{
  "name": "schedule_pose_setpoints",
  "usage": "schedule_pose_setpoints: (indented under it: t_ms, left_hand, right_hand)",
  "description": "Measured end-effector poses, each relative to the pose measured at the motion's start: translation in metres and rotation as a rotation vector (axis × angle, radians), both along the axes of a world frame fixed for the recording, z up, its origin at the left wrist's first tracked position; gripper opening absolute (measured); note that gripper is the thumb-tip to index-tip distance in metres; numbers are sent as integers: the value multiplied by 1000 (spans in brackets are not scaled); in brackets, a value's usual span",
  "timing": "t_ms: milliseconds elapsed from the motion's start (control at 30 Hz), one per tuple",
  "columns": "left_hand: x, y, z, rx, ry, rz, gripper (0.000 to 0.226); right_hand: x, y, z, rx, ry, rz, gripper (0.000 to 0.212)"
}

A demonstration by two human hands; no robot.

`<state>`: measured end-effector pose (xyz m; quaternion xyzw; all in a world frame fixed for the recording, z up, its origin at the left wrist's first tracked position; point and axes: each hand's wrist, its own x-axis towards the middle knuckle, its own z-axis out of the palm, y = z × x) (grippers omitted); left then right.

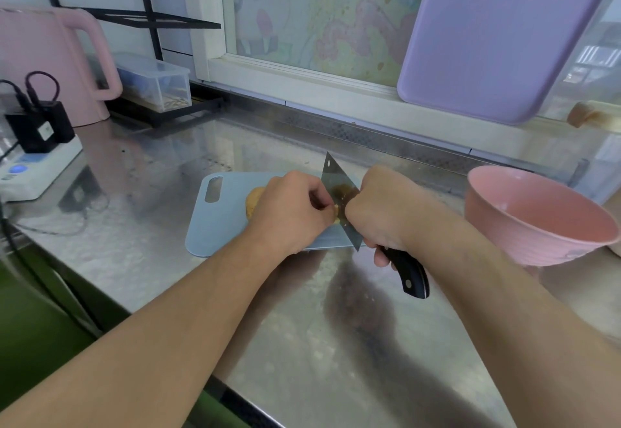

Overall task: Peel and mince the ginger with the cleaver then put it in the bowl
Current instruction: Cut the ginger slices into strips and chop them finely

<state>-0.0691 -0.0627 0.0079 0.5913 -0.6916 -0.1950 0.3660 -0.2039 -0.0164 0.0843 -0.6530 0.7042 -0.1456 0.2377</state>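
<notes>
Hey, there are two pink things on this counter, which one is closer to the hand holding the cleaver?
The pink bowl, just right of the right hand gripping the cleaver. The pink kettle stands far off at the back left.

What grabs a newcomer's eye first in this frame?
The cleaver at centre, blade angled over the blue cutting board, with the right hand in a grip on its black handle. Just left, the left hand holds the ginger at the blade. At the right edge stands the big pink bowl, on the steel counter.
</notes>
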Motion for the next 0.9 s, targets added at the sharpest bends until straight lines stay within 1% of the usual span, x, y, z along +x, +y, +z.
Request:
schedule_pose_setpoints:
  t_ms: [267, 433, 900]
  left_hand:
    - [0, 0, -3, 3, 30, -12, 5]
    - [3, -3, -3, 24, 92, -27, 10]
    - [5, -2, -2, 14, 48, -33, 10]
  right_hand:
    - [-2, -7, -9, -64, -26, -42, 12]
    - [-8, -4, 3, -116, -35, -39, 14]
    - [-2, 0, 5, -67, -15, 1, 15]
